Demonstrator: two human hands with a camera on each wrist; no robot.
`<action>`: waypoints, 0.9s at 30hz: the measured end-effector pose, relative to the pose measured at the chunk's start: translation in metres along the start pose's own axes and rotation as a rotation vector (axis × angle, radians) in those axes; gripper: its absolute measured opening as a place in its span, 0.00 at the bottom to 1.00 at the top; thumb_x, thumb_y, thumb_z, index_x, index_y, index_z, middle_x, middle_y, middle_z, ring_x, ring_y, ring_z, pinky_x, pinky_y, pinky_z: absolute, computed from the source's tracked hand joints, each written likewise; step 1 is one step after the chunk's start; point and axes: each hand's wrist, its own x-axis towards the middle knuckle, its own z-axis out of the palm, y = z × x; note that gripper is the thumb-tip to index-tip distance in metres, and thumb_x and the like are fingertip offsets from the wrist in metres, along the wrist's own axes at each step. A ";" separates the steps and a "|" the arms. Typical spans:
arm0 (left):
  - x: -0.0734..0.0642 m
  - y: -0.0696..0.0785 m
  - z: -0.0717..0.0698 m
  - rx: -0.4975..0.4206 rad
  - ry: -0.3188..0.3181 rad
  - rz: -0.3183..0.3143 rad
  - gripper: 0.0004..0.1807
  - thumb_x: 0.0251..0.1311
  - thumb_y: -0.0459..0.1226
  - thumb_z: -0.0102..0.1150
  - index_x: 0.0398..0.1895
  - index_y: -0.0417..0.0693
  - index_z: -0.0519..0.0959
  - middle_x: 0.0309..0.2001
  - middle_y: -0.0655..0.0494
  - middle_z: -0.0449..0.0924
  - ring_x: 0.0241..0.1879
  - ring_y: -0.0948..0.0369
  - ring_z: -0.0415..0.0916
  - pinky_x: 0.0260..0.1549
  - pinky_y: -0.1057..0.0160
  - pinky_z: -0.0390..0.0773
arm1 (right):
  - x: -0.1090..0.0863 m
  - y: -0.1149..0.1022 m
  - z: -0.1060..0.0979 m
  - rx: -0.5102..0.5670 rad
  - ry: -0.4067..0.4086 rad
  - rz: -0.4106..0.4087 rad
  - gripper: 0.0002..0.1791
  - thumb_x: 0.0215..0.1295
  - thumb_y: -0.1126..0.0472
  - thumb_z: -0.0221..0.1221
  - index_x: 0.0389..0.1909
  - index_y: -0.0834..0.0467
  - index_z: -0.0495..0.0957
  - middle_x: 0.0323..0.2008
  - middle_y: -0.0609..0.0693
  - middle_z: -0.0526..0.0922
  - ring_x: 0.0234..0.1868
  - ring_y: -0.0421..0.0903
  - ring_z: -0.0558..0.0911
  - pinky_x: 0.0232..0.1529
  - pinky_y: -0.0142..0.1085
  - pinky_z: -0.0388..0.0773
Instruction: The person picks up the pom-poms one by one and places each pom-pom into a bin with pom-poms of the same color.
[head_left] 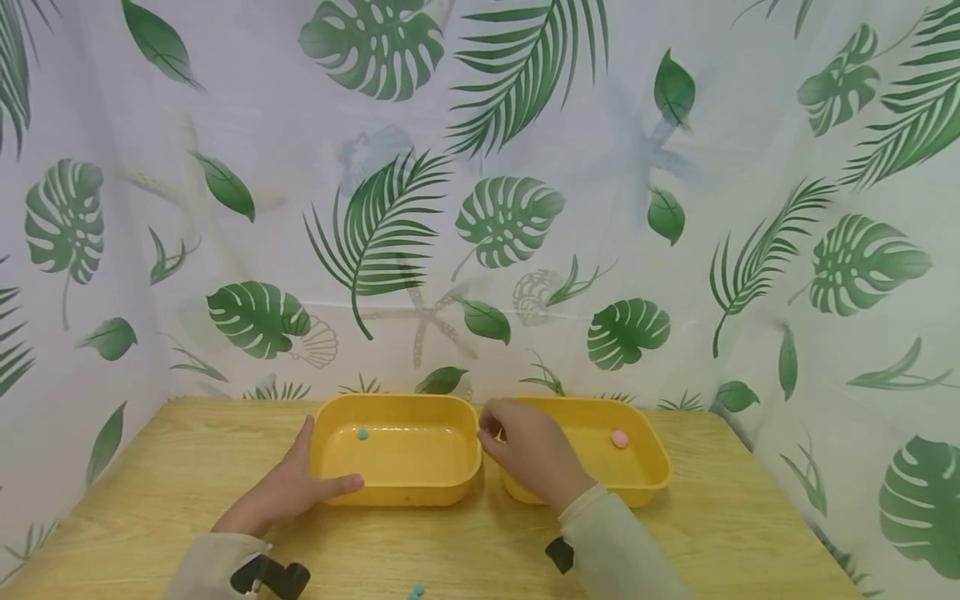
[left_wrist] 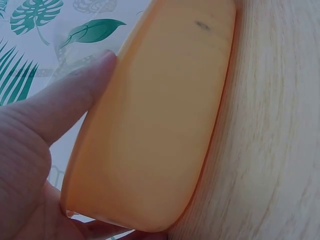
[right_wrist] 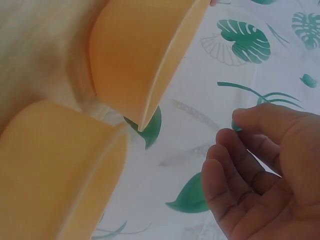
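Two yellow plastic bins stand side by side in the head view. My left hand (head_left: 296, 479) holds the left bin (head_left: 397, 496) at its near left corner, thumb (left_wrist: 100, 67) on the near rim and fingers along the left end. Inside that bin lies a small teal ball (head_left: 363, 433). Over the inner end of the right bin (head_left: 637, 493), beside the gap, is my right hand (head_left: 532, 446). Its thumb and forefinger pinch a small teal ball (right_wrist: 236, 126), mostly hidden by the fingertips. A pink ball (head_left: 618, 438) sits in the right bin.
Several teal balls (head_left: 417, 592) lie on the wooden table (head_left: 420, 542) at the near edge of the head view. A white cloth (head_left: 480, 333) with printed green leaves hangs behind the table and along its sides.
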 end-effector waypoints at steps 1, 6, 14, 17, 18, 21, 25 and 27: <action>0.001 -0.001 0.000 -0.003 0.001 0.001 0.78 0.55 0.57 0.75 0.80 0.38 0.19 0.80 0.25 0.31 0.78 0.29 0.41 0.73 0.30 0.44 | 0.005 -0.001 0.001 -0.005 -0.015 -0.006 0.08 0.66 0.62 0.68 0.31 0.50 0.79 0.28 0.40 0.78 0.30 0.38 0.75 0.35 0.33 0.78; 0.002 -0.004 0.000 -0.003 0.007 -0.003 0.78 0.54 0.58 0.76 0.80 0.39 0.20 0.80 0.26 0.33 0.77 0.30 0.43 0.73 0.30 0.45 | 0.033 -0.009 0.008 -0.043 -0.105 -0.041 0.06 0.67 0.62 0.67 0.33 0.52 0.80 0.29 0.41 0.79 0.31 0.41 0.76 0.38 0.34 0.79; 0.001 -0.005 0.003 -0.026 0.016 0.009 0.78 0.54 0.56 0.76 0.80 0.37 0.21 0.81 0.27 0.30 0.78 0.31 0.38 0.74 0.32 0.43 | 0.072 -0.024 0.025 -0.153 -0.322 -0.101 0.06 0.66 0.65 0.65 0.30 0.52 0.80 0.26 0.42 0.77 0.29 0.42 0.74 0.34 0.36 0.74; -0.001 -0.006 0.005 -0.036 0.024 0.009 0.78 0.54 0.55 0.77 0.80 0.35 0.22 0.81 0.27 0.31 0.79 0.31 0.39 0.74 0.33 0.43 | 0.085 -0.025 0.040 -0.257 -0.389 -0.135 0.10 0.66 0.65 0.65 0.26 0.50 0.78 0.23 0.40 0.76 0.27 0.40 0.74 0.30 0.34 0.74; -0.001 -0.007 0.005 -0.039 0.025 0.009 0.77 0.54 0.55 0.77 0.80 0.35 0.22 0.81 0.27 0.31 0.79 0.31 0.40 0.74 0.33 0.44 | 0.089 -0.025 0.046 -0.306 -0.405 -0.149 0.11 0.66 0.64 0.65 0.26 0.50 0.77 0.23 0.40 0.76 0.26 0.40 0.74 0.29 0.34 0.74; 0.000 -0.009 0.005 -0.032 0.026 0.016 0.77 0.54 0.56 0.76 0.80 0.36 0.22 0.81 0.27 0.32 0.78 0.32 0.42 0.74 0.33 0.45 | 0.101 -0.025 0.063 -0.456 -0.449 -0.184 0.11 0.67 0.62 0.66 0.26 0.49 0.77 0.22 0.39 0.76 0.25 0.39 0.75 0.29 0.35 0.77; 0.003 -0.010 0.002 -0.030 0.026 0.027 0.77 0.54 0.57 0.76 0.81 0.38 0.22 0.81 0.29 0.32 0.79 0.33 0.41 0.74 0.33 0.44 | 0.112 -0.031 0.078 -0.568 -0.533 -0.195 0.10 0.66 0.60 0.68 0.26 0.48 0.79 0.23 0.40 0.78 0.25 0.40 0.77 0.29 0.37 0.79; 0.004 -0.009 0.001 -0.030 0.029 0.020 0.77 0.54 0.57 0.76 0.81 0.39 0.22 0.81 0.29 0.32 0.79 0.33 0.41 0.74 0.33 0.44 | 0.116 -0.034 0.083 -0.574 -0.585 -0.190 0.11 0.67 0.60 0.68 0.25 0.48 0.79 0.23 0.40 0.78 0.24 0.41 0.76 0.28 0.38 0.78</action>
